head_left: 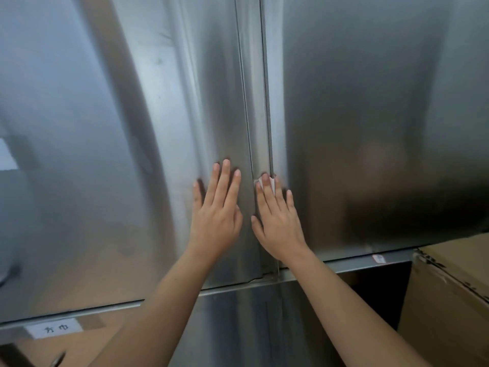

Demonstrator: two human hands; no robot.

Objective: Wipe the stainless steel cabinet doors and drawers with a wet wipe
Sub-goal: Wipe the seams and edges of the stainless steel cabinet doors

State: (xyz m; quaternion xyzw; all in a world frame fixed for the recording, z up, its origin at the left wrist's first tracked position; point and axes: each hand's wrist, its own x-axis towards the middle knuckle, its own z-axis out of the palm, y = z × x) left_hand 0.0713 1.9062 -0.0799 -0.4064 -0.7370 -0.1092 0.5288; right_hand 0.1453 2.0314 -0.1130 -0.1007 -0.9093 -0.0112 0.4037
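One white wet wipe (260,182) lies pinned under the fingertips of the right hand (277,223), with only a small folded corner showing between and beyond the index and middle fingers. It sits on the narrow vertical steel strip (258,102) where two brushed stainless steel cabinet doors meet.

Two bare hands are raised side by side, both with straight fingers pointing upward and palms toward the metal. The right hand presses the wipe flat against the strip, its fingers extended rather than curled round it. The left hand (218,215) holds nothing and rests flat, fingers slightly spread, on the left stainless steel door (132,128), just beside the right hand; the two thumbs lie close but apart. Both forearms reach up from the lower edge of the view.

The right stainless steel door (370,102) spreads out beyond the right hand. Below that hand's wrist, a small red-and-white sticker (378,258) sits on the steel ledge, above a dark opening (375,292). One brown cardboard box (449,300) stands to the far right of the right forearm. Below and to the left of the left forearm is one white paper label (54,328) with handwritten characters.
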